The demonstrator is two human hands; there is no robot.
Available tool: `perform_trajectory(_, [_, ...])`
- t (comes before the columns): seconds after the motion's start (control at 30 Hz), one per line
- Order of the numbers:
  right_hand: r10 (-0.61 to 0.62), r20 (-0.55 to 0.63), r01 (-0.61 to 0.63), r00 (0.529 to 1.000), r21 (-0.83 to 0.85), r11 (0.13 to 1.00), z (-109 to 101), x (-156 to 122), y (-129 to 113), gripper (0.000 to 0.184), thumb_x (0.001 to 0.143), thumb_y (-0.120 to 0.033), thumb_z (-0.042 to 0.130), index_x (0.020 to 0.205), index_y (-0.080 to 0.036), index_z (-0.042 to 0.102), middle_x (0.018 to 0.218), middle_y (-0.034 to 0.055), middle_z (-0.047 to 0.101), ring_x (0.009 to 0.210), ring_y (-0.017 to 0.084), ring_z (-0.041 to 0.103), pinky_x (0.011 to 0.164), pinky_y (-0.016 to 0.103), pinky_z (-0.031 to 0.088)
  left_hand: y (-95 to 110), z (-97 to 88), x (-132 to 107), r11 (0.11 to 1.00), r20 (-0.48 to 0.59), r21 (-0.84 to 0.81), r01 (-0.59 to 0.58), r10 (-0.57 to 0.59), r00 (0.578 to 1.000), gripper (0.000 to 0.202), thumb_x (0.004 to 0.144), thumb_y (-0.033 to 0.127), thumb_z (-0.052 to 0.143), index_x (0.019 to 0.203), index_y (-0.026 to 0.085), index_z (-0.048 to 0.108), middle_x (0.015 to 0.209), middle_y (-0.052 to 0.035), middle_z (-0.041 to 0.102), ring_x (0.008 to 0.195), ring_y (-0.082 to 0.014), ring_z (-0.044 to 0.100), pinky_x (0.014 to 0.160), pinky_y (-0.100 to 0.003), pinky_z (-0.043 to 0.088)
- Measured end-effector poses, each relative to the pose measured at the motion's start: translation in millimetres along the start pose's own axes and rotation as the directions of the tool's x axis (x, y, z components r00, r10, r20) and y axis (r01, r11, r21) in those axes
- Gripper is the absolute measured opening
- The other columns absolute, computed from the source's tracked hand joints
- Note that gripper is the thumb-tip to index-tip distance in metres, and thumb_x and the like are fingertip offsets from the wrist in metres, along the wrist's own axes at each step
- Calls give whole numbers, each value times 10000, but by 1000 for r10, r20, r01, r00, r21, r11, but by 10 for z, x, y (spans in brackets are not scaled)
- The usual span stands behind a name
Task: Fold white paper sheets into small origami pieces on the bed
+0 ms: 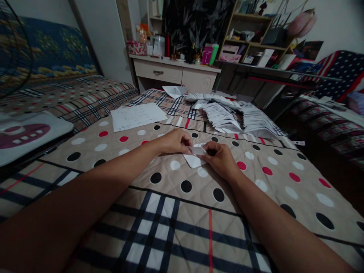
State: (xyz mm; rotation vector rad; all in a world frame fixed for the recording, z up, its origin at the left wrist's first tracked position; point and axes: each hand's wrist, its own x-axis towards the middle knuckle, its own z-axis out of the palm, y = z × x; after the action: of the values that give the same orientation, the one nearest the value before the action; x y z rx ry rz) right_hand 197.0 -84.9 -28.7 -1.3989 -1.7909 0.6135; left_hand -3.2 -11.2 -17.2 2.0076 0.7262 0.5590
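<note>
A small folded piece of white paper (194,160) is between my hands, low over the dotted bedspread. My left hand (176,141) pinches its left side, thumb and fingers pressed together. On the opposite side my right hand (219,156) grips the paper's right edge with thumb and forefinger. A narrow strip of the paper stands folded up between the two sets of fingertips, while a pointed flap hangs toward me. The fingers hide parts of both ends.
Stacks of folded papers (223,116) lie at the bed's far right. A sheet with writing (136,116) is spread at left, and another folded paper (174,91) lies behind it. A white and purple appliance (25,134) stands left. Beyond the bed is a dresser (159,72).
</note>
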Motion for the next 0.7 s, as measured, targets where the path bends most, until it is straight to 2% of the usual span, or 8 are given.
perform_trajectory(0.07, [-53, 11, 53, 999, 11, 999, -2, -6, -15, 37, 686, -148, 646, 679, -178, 667, 688, 3, 652, 640, 138, 570, 596, 249, 421, 11, -22, -12, 1000, 43, -6, 4, -3, 999, 88, 632, 125, 736, 719, 117, 724, 622, 1, 656, 567, -82, 566, 551, -190, 421])
perform_trajectory(0.17, [-171, 28, 171, 985, 0, 985, -2, -20, -47, 212, 644, -21, 559, 694, -181, 689, 752, 17, 653, 718, 149, 602, 674, 264, 451, 26, -78, -24, 1000, 95, 26, -8, 5, 996, 110, 633, 85, 699, 727, 121, 744, 671, -21, 685, 612, -93, 596, 575, -188, 438])
perform_trajectory(0.27, [-261, 60, 264, 964, -57, 963, 11, -41, -70, 300, 630, 23, 523, 711, -193, 714, 804, 22, 638, 747, 148, 603, 682, 257, 455, 29, -116, -24, 998, 123, 57, -34, 27, 992, 140, 638, 82, 690, 754, 121, 757, 727, -39, 706, 663, -108, 624, 611, -194, 463])
perform_trajectory(0.47, [-302, 97, 313, 948, -146, 938, 26, -74, -84, 313, 659, 22, 509, 699, -201, 725, 824, 20, 623, 748, 139, 596, 659, 239, 442, 36, -132, -20, 995, 159, 87, -52, 37, 987, 144, 658, 85, 681, 772, 125, 759, 750, -41, 717, 694, -117, 646, 661, -205, 488])
perform_trajectory(0.7, [-339, 142, 364, 930, -226, 904, 15, -92, -138, 356, 630, 42, 496, 711, -209, 736, 871, 22, 638, 803, 153, 601, 670, 243, 426, 77, -153, -24, 985, 193, 147, -93, 64, 979, 176, 670, 58, 654, 788, 129, 763, 768, -50, 723, 744, -132, 663, 710, -225, 505])
